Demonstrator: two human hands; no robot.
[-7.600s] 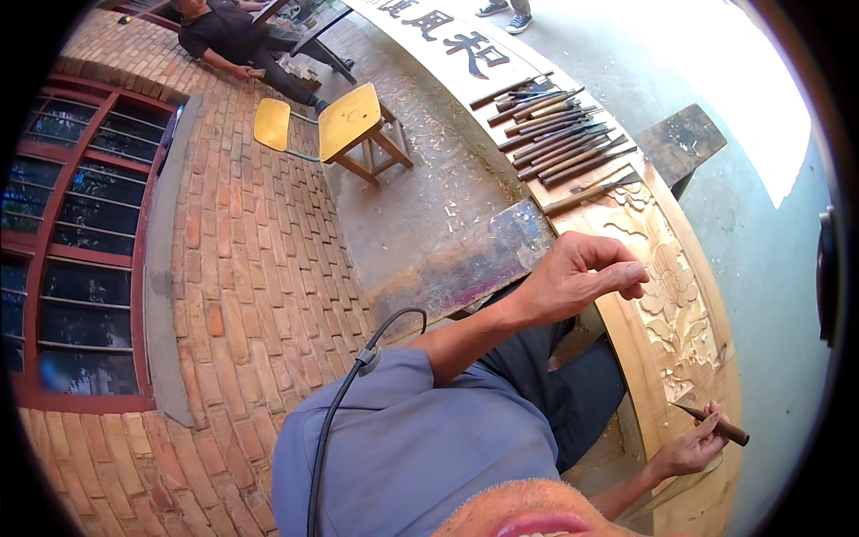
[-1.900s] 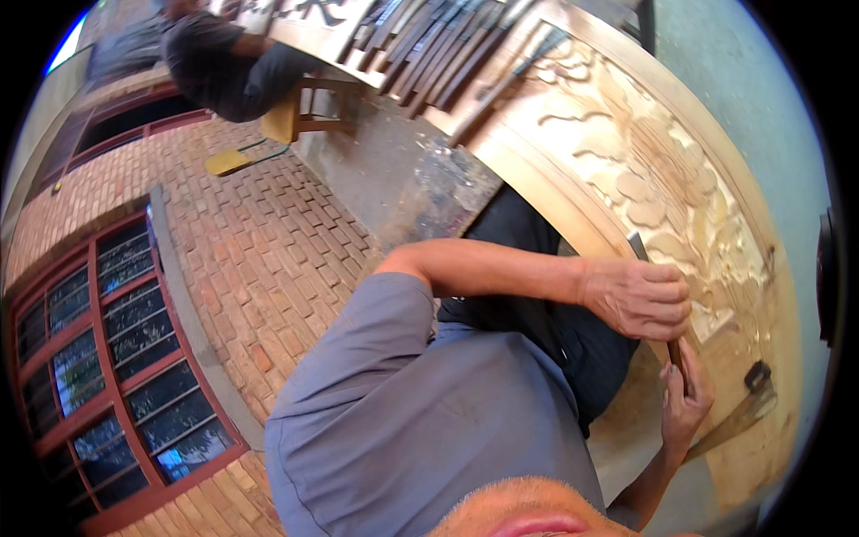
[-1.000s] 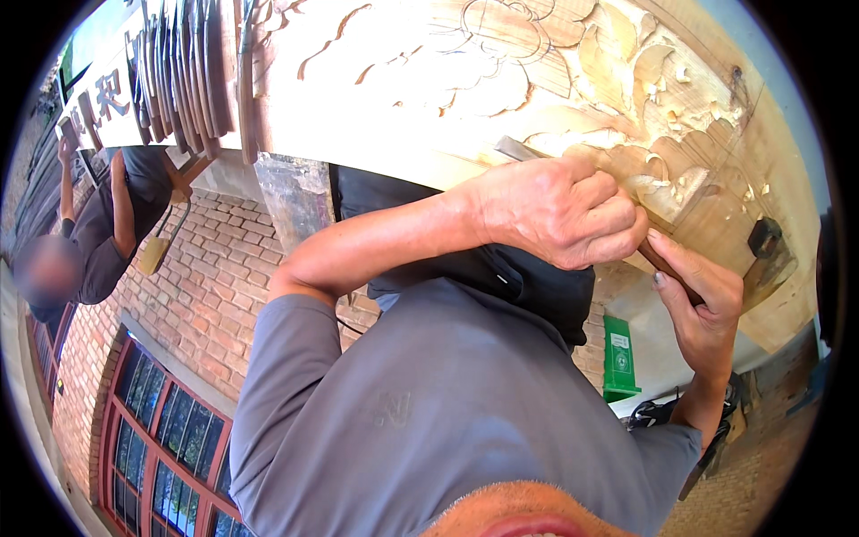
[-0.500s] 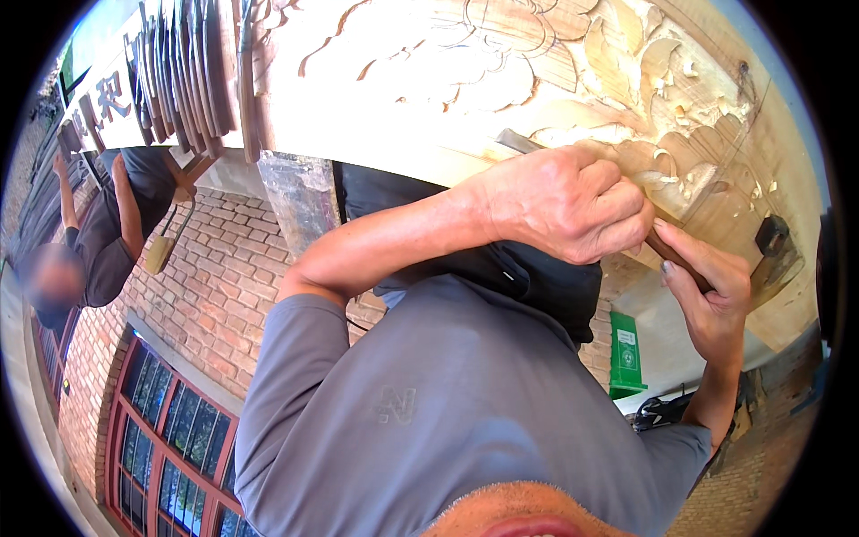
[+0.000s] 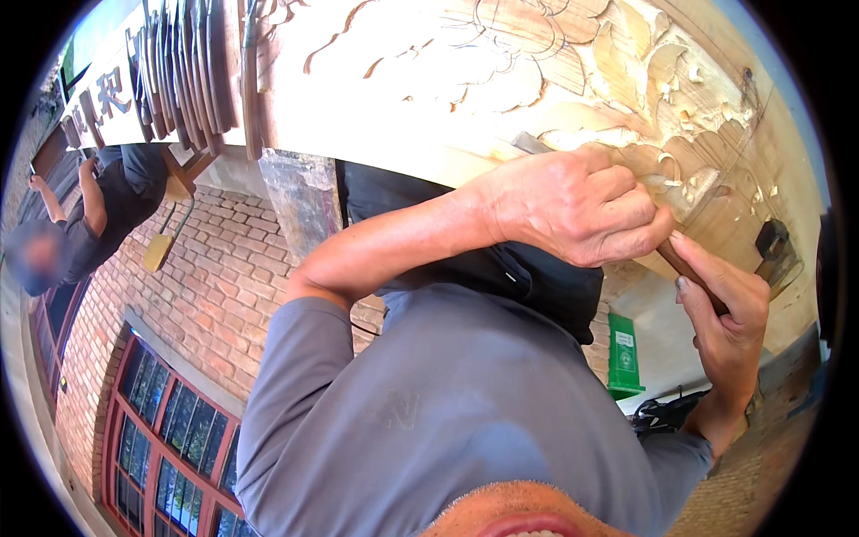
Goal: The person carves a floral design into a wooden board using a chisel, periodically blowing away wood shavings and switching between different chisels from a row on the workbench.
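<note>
Both my hands are closed on one carving chisel [image 5: 528,141]. Its flat metal blade pokes out to the left past my left hand [image 5: 577,206], which wraps over the shaft from above. The brown wooden handle runs down to the right, where my right hand [image 5: 729,291] pinches it between thumb and fingers. Beneath the chisel lies a pale wooden board [image 5: 420,125] carved with curved leaf and cloud-like relief and pencilled lines. The blade sits near the board's close edge; whether its tip touches wood is unclear.
Curled shavings [image 5: 667,170] litter the right part of the board, near a black block [image 5: 771,239]. Several long-handled chisels [image 5: 183,80] lie in a row at the far left. Another person [image 5: 103,206] works beyond them. A green bin [image 5: 625,358] stands below the board.
Both hands and the chisel have shifted slightly right, with the right hand also a little lower. The other person's arms have moved.
</note>
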